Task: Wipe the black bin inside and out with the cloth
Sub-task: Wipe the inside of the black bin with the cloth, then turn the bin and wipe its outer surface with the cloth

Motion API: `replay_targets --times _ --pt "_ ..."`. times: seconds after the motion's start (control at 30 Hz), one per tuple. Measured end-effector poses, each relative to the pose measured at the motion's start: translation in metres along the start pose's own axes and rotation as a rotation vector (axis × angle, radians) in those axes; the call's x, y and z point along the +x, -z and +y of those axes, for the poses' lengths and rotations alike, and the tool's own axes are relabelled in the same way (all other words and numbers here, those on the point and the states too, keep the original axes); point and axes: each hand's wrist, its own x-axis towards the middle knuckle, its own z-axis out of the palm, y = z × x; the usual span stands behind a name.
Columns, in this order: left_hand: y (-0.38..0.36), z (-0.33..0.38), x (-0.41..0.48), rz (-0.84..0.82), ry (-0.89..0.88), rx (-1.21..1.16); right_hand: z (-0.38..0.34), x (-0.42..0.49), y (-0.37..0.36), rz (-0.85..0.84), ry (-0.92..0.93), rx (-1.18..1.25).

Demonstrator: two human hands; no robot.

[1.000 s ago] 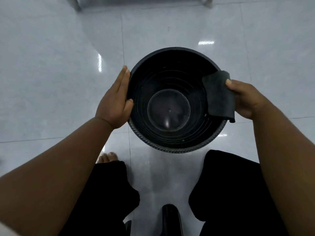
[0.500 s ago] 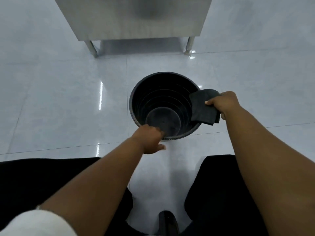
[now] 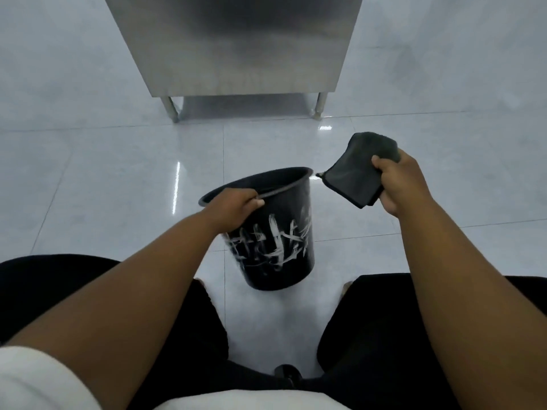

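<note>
The black bin (image 3: pixel 284 267) stands on the white tiled floor between my knees, tipped slightly, with white streaks across its near outer wall. My left hand (image 3: pixel 236 207) grips the bin's near rim. My right hand (image 3: pixel 396 182) is raised to the right of the bin, clear of it, and holds a folded dark grey cloth (image 3: pixel 355 176). The inside of the bin is mostly hidden from this angle.
A stainless steel cabinet (image 3: pixel 236 45) on short legs stands just beyond the bin. My legs in black trousers (image 3: pixel 384 321) flank the bin on both sides. Glossy floor tiles (image 3: pixel 88 179) stretch out to the left and right.
The cloth has come out off the bin's rim and my right hand has lifted it up to the right. My left hand went from the bin's side to its near rim; the outer wall now shows.
</note>
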Motion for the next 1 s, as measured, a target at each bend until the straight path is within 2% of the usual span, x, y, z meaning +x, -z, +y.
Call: replay_targets --times 0.17,0.3,0.43,0.53,0.6,0.67,0.77,0.87,1.0 --pt "0.0 -0.026 -0.008 0.08 0.216 -0.218 0.011 -0.022 -0.02 -0.038 0.019 -0.132" --pt "-0.004 -0.037 -0.007 0.093 0.293 -0.308 0.036 -0.03 -0.052 -0.034 0.02 -0.291" --pt "-0.009 -0.045 0.007 0.114 0.302 -0.318 0.065 -0.038 -0.092 -0.085 0.195 -0.481" --pt "-0.013 -0.053 0.02 0.12 0.318 -0.327 0.091 -0.048 -0.126 -0.328 0.32 -0.675" --pt "-0.017 -0.06 0.026 0.123 0.341 -0.325 0.113 -0.049 -0.142 -0.544 0.437 -0.921" --pt "-0.021 -0.068 0.03 0.127 0.362 -0.311 0.128 -0.044 -0.149 -0.615 0.51 -1.028" --pt "-0.024 -0.072 0.037 0.137 0.362 -0.291 0.138 -0.027 -0.153 -0.501 0.563 -0.879" --pt "-0.027 -0.073 0.045 0.132 0.349 -0.29 0.157 -0.012 -0.157 -0.421 0.685 -0.919" --pt "-0.03 -0.077 0.049 0.115 0.372 -0.262 0.167 -0.005 -0.169 -0.294 0.568 -0.974"
